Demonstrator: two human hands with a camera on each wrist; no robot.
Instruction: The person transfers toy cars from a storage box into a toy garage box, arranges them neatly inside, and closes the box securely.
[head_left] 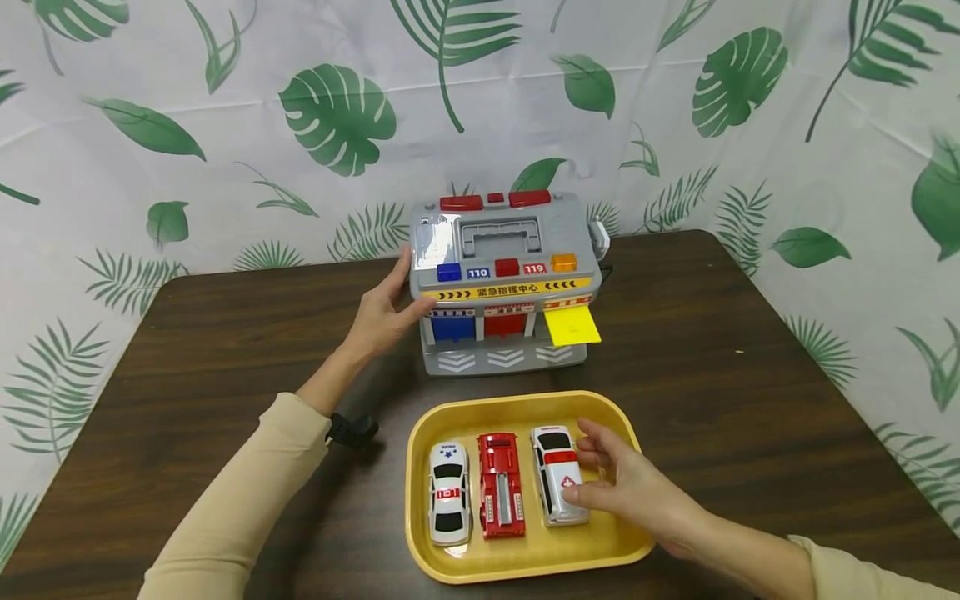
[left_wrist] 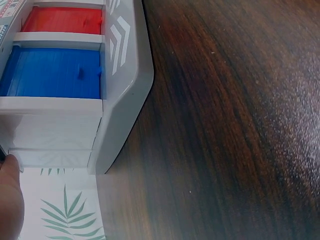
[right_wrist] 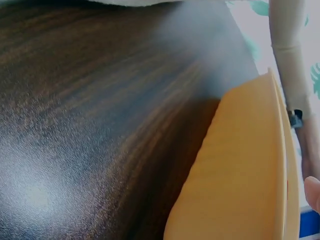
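Note:
A grey toy emergency station (head_left: 506,287) stands at the back of the table in the head view. Its blue door (head_left: 453,327) and red door (head_left: 505,324) are down, and its yellow door (head_left: 572,325) is swung up and out. My left hand (head_left: 385,312) rests against the station's left side, thumb by the front edge and fingers further back. At the tray, my right hand (head_left: 630,483) is beside a white toy ambulance (head_left: 558,479), its thumb over the roof edge and its other fingers loosely bent on the right side. The ambulance sits in the yellow tray (head_left: 525,567).
A white toy police car (head_left: 450,496) and a red toy fire truck (head_left: 501,487) lie left of the ambulance in the tray. Behind the dark wooden table (head_left: 720,358) hangs a leaf-patterned cloth (head_left: 480,100). A white part (head_left: 600,239) juts from the station's right side.

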